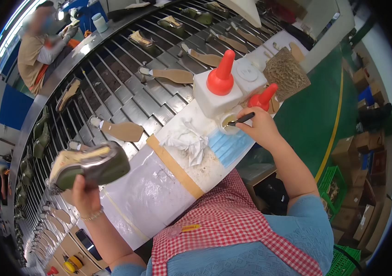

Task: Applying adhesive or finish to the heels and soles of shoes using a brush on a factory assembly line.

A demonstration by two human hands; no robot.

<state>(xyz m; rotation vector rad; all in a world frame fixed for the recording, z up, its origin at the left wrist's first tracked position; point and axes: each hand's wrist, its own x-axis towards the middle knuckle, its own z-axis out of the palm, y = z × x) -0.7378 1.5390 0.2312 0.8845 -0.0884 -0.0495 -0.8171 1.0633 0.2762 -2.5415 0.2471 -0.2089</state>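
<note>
My left hand [85,198] is closed around a dark green shoe upper [113,168] on a last, raised over the left end of the work board. Its pale, unfinished underside is turned upward. At the right, my right hand [261,128] pinches the black handle of a brush [245,118]. The brush's tip reaches into a small white cup [223,129] with yellowish liquid. Just behind the cup stands a white bottle [209,99] with a red cone cap [221,76]. A second red cone cap [266,95] sits beside it, close to my right hand.
A crumpled white cloth [187,143] and a blue face mask [227,148] lie on the board [145,188]. Beyond runs a metal roller conveyor [127,108] with tan soles [122,131] and green shoe uppers. Another person [35,55] works across it. Green crates [336,188] and cartons stand at right.
</note>
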